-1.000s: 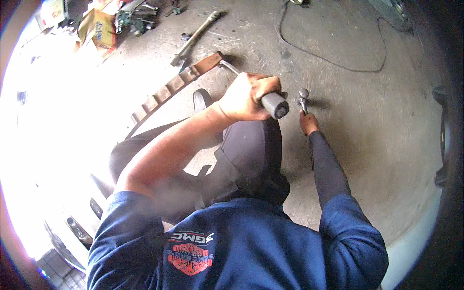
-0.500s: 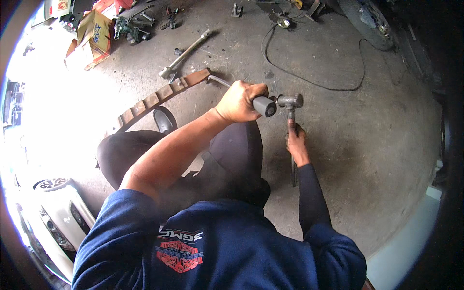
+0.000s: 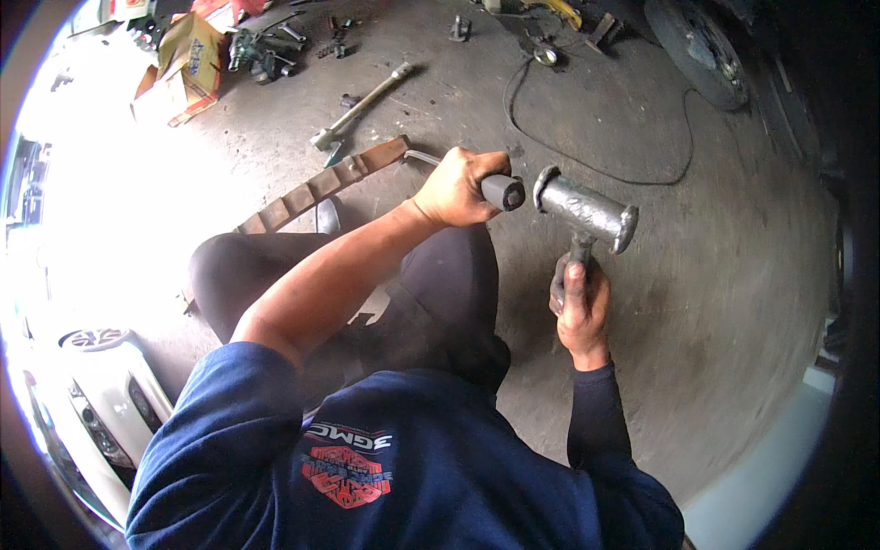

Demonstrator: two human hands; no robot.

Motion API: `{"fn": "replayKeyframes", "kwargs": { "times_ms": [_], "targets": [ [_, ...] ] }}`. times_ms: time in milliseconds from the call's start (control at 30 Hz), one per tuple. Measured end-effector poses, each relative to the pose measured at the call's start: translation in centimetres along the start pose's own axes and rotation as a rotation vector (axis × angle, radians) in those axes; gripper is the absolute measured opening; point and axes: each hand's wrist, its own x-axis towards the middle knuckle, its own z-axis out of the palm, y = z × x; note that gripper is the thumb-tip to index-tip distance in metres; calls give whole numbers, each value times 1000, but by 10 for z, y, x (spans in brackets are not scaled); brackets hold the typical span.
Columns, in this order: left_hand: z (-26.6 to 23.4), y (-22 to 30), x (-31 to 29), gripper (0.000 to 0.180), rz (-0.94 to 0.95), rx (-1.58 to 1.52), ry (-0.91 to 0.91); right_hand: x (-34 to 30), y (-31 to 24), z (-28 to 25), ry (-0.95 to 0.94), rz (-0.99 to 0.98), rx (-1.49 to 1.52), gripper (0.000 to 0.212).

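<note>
My left hand (image 3: 461,190) is wrapped round the thick black handle (image 3: 502,192) of a tool. The tool's thin metal shaft (image 3: 422,157) runs left from my fist to the end of a curved, reddish-brown ribbed bar (image 3: 321,186) by my legs. Whether the tip touches the bar I cannot tell. In my closed right hand (image 3: 584,316) is a hammer, its heavy dark metal head (image 3: 587,209) raised with one face turned toward the tool's handle end. A gap separates the hammer face from the handle.
Beyond the ribbed bar lies a long metal socket wrench (image 3: 362,105). A torn cardboard box (image 3: 191,69) and loose metal parts (image 3: 266,50) are at the far left. A dark cable (image 3: 587,165) loops over the concrete floor toward a wheel (image 3: 697,50). A white car-shaped object (image 3: 115,394) stands at near left.
My right hand has lifted the hammer up and toward me, so its head looks much larger and sits farther right. My left hand stays around the tool's handle. The view has shifted slightly.
</note>
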Motion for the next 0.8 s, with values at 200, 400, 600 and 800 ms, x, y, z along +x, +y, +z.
{"fn": "replayKeyframes", "kwargs": {
  "times_ms": [200, 400, 600, 800],
  "targets": [
    [1, 9, -1, 32, -19, 46, -17, -6, 12, -4, 10, -100, -119, 49],
    [7, 18, -1, 26, -23, 75, 20, -11, 7, -8, -35, -70, -111, 48],
    [0, 21, 11, 28, -125, 115, 28, -10, -8, -13, 16, 117, -158, 46],
    [0, 20, 12, 25, -96, 97, 69, -6, -24, 4, 82, -77, -266, 44]
  ]
}}
